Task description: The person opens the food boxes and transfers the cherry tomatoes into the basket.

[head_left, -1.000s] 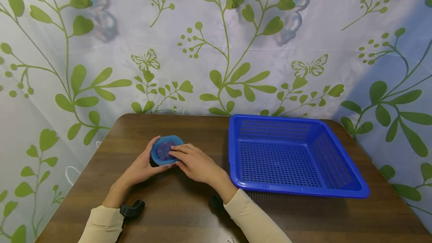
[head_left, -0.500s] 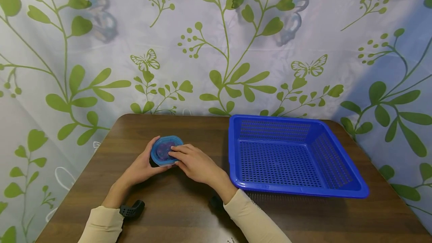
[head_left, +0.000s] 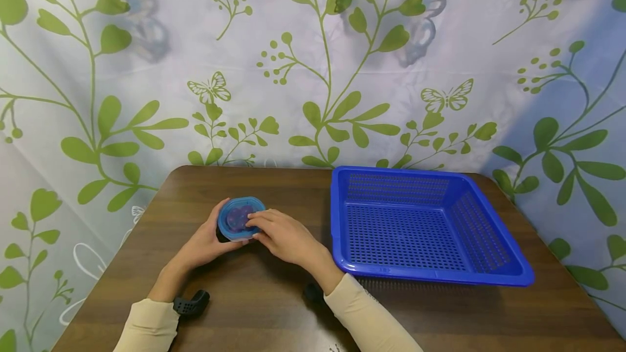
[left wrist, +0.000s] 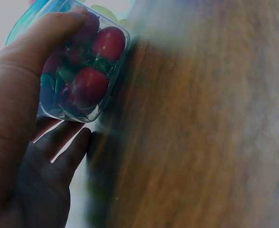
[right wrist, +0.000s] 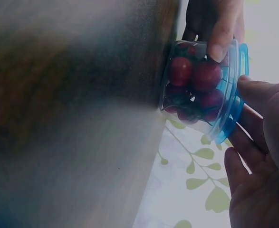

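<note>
A small clear plastic container (right wrist: pixel 196 78) with a blue lid (head_left: pixel 227 218) stands on the wooden table. Red cherry tomatoes (left wrist: pixel 89 88) with green stems show through its wall. My left hand (head_left: pixel 205 240) grips the container from the left, its thumb on the near wall and its fingers round the far side. From the right, my right hand (head_left: pixel 283 235) rests fairly straight fingertips on top of the lid. Its thumb touches the lid's rim in the right wrist view.
A large blue plastic basket (head_left: pixel 432 275) with perforated walls stands to the right on the wooden table (head_left: pixel 264 308), close beside the right forearm. Behind the table hangs a curtain (head_left: pixel 313 69) printed with green leaves and butterflies.
The right fingertips have shifted very slightly on the lid. Otherwise both hands and the container keep their places, and the curtain at the left moves a little.
</note>
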{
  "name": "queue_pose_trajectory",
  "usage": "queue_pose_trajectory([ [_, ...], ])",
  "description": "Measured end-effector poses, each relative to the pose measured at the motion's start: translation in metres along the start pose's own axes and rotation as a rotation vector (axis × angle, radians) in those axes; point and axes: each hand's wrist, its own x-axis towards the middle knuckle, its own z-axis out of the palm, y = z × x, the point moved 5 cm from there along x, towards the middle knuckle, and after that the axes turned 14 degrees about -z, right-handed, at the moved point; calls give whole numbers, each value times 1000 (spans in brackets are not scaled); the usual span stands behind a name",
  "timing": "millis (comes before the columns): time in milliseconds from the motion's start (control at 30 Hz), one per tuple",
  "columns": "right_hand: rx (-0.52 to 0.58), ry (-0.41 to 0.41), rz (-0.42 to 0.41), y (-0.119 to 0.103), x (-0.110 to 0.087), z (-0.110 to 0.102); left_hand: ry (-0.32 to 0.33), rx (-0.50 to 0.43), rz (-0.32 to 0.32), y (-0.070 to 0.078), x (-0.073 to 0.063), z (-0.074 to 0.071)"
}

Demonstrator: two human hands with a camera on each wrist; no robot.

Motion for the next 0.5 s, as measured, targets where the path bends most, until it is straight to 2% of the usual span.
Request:
queue_pose_trajectory([
  [300,-1,34,4,0,1,2,-19,-23,18,-1,0,1],
  [500,-15,52,6,-2,1,1,-14,-11,9,-1,0,1],
])
